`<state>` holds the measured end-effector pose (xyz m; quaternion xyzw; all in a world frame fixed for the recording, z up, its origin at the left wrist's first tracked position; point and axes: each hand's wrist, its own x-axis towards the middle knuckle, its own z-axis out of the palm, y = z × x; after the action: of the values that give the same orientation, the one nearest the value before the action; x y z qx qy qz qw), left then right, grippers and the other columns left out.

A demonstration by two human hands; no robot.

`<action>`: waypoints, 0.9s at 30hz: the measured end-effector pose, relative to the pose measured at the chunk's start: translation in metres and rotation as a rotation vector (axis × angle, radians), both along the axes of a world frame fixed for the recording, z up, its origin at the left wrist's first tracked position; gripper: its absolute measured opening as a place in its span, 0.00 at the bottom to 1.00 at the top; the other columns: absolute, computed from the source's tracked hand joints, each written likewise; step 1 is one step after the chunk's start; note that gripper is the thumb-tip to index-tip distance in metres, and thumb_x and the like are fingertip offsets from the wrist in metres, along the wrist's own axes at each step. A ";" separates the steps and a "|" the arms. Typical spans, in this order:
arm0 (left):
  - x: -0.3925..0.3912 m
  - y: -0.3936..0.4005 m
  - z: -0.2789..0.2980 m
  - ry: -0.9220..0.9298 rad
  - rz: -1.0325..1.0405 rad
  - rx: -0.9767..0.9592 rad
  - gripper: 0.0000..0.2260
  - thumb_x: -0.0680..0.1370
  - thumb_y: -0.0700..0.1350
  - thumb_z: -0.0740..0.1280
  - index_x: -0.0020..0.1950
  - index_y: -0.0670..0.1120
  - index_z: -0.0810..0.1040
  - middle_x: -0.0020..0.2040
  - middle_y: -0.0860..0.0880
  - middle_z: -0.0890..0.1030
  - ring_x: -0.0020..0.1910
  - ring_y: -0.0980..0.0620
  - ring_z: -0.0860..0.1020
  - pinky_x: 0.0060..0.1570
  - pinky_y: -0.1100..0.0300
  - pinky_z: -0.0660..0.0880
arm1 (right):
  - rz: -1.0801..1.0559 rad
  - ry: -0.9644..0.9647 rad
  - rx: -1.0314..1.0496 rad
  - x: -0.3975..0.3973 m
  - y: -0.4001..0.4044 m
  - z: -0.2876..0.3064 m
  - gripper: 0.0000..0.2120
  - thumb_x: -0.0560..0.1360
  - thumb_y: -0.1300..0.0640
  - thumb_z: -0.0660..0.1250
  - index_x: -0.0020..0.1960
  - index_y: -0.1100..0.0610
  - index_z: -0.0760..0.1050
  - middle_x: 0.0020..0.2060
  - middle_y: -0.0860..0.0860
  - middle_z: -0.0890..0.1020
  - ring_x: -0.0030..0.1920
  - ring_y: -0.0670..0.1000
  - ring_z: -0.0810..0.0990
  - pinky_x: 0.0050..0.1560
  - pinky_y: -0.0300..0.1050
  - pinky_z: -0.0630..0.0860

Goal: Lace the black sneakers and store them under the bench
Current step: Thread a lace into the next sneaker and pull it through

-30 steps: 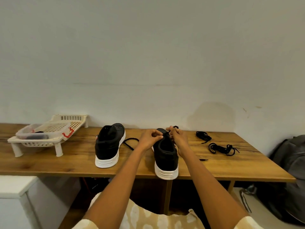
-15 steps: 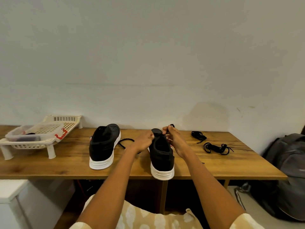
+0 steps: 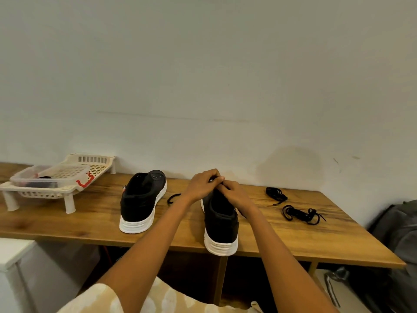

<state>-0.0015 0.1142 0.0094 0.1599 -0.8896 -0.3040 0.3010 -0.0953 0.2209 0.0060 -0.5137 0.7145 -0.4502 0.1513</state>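
Both hands meet over the near sneaker (image 3: 222, 224) on the tabletop (image 3: 90, 222): left hand (image 3: 204, 185) and right hand (image 3: 234, 195) each pinching its lace. I'd pull each crossing snug and even before the next eyelet, steadying the shoe.

A wooden bench (image 3: 67, 224) stands against a plain pale wall (image 3: 203, 75), marked by a faint stain. A white cabinet (image 3: 13, 267) sits lower left; a grey bag (image 3: 399, 233) slumps at right.

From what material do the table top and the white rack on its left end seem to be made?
Table top: wood or wood-look laminate, matte, with brown grain streaks. White rack: moulded plastic by the look, cream, slightly glossy, with a perforated grid and slotted wall.
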 end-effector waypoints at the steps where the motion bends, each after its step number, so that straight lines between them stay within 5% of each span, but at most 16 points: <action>1: 0.001 -0.002 0.004 -0.050 0.026 -0.052 0.13 0.81 0.53 0.58 0.41 0.49 0.72 0.36 0.53 0.76 0.36 0.53 0.74 0.39 0.57 0.69 | -0.006 -0.010 -0.012 -0.003 -0.002 0.000 0.13 0.81 0.53 0.58 0.54 0.58 0.79 0.43 0.52 0.82 0.45 0.50 0.79 0.43 0.42 0.72; 4: 0.006 -0.014 0.021 -0.175 0.148 -0.196 0.18 0.82 0.57 0.52 0.44 0.47 0.73 0.33 0.50 0.75 0.36 0.50 0.73 0.40 0.55 0.67 | -0.046 -0.107 -0.028 -0.010 -0.006 0.001 0.15 0.82 0.53 0.56 0.46 0.56 0.80 0.31 0.48 0.74 0.32 0.46 0.72 0.34 0.38 0.66; 7: 0.021 -0.036 0.035 -0.335 0.195 -0.137 0.18 0.82 0.54 0.53 0.43 0.47 0.78 0.28 0.50 0.75 0.34 0.53 0.74 0.42 0.58 0.69 | -0.073 -0.239 -0.044 -0.013 -0.006 0.002 0.17 0.82 0.51 0.55 0.43 0.56 0.78 0.30 0.49 0.74 0.31 0.47 0.72 0.36 0.40 0.68; 10: 0.037 -0.045 0.044 -0.844 0.174 -0.150 0.14 0.79 0.45 0.62 0.33 0.44 0.72 0.26 0.48 0.72 0.27 0.49 0.69 0.30 0.61 0.66 | -0.058 -0.232 -0.050 -0.012 -0.006 0.003 0.16 0.82 0.53 0.55 0.48 0.58 0.79 0.31 0.49 0.75 0.32 0.46 0.73 0.37 0.39 0.70; 13: 0.044 -0.034 0.052 -1.232 0.117 -0.052 0.11 0.78 0.51 0.66 0.42 0.45 0.74 0.31 0.50 0.73 0.22 0.54 0.63 0.24 0.65 0.62 | -0.036 -0.221 -0.067 -0.012 -0.004 0.007 0.16 0.82 0.54 0.56 0.51 0.59 0.80 0.32 0.49 0.76 0.34 0.46 0.74 0.38 0.37 0.71; 15: 0.038 -0.032 0.049 -1.089 0.108 -0.062 0.10 0.78 0.51 0.66 0.51 0.44 0.75 0.41 0.48 0.80 0.26 0.54 0.70 0.27 0.64 0.68 | -0.018 -0.207 -0.061 -0.014 -0.001 0.009 0.15 0.82 0.55 0.56 0.52 0.61 0.80 0.34 0.49 0.76 0.36 0.46 0.74 0.38 0.35 0.72; 17: 0.028 -0.033 0.042 -0.744 0.055 -0.136 0.11 0.78 0.46 0.66 0.58 0.44 0.76 0.53 0.46 0.80 0.38 0.52 0.77 0.37 0.62 0.72 | 0.006 -0.163 -0.049 -0.016 0.001 0.010 0.15 0.82 0.55 0.57 0.53 0.62 0.80 0.35 0.49 0.77 0.37 0.45 0.74 0.41 0.36 0.72; 20: 0.018 -0.027 0.033 -0.391 -0.106 0.016 0.12 0.79 0.35 0.61 0.59 0.43 0.79 0.51 0.46 0.79 0.39 0.57 0.74 0.37 0.65 0.72 | 0.058 -0.105 -0.046 -0.017 0.004 0.011 0.13 0.82 0.58 0.57 0.52 0.62 0.79 0.37 0.47 0.78 0.39 0.44 0.76 0.44 0.35 0.73; 27: 0.012 -0.017 0.016 -0.233 -0.208 0.352 0.12 0.79 0.38 0.64 0.61 0.43 0.78 0.46 0.49 0.79 0.38 0.59 0.77 0.36 0.68 0.74 | 0.123 -0.058 -0.062 -0.028 0.009 0.009 0.11 0.79 0.66 0.59 0.54 0.60 0.79 0.42 0.52 0.81 0.44 0.47 0.80 0.51 0.39 0.78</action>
<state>0.0107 0.0967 0.0250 0.1511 -0.8634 -0.4633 0.1310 -0.1232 0.2294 0.0152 -0.5479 0.6626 -0.4765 0.1834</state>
